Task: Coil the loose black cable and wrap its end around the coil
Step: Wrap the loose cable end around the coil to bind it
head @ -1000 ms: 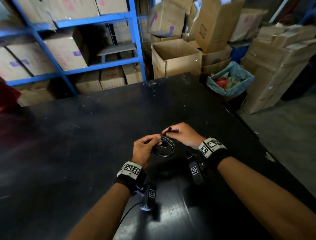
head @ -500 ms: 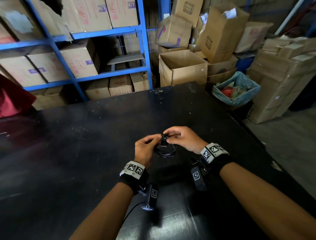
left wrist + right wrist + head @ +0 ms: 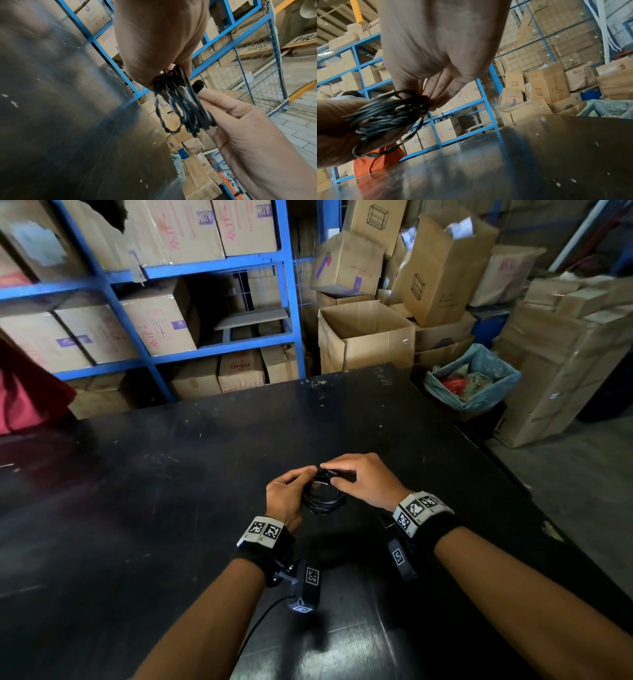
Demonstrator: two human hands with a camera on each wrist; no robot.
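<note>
A thin black cable (image 3: 322, 496) is wound into a small coil of several loops, held just above the black table (image 3: 171, 474) between both hands. My left hand (image 3: 291, 491) grips the coil's left side, seen as a bundle of loops (image 3: 181, 108) hanging from its fingers. My right hand (image 3: 356, 479) pinches the far top of the coil (image 3: 412, 105) with thumb and fingertips. The cable's black foam-tipped end (image 3: 198, 86) sticks out by the right fingers.
Blue shelving (image 3: 287, 285) with cardboard boxes stands beyond the table's far edge. Open cartons (image 3: 366, 337) and a blue-lined bin (image 3: 476, 378) sit at the far right. The table's right edge runs close to my right arm. A red-orange object (image 3: 27, 398) lies at the left.
The end held up in my right hand a second ago has come down onto the coil's top. The coil looks tighter, and both hands sit closer together.
</note>
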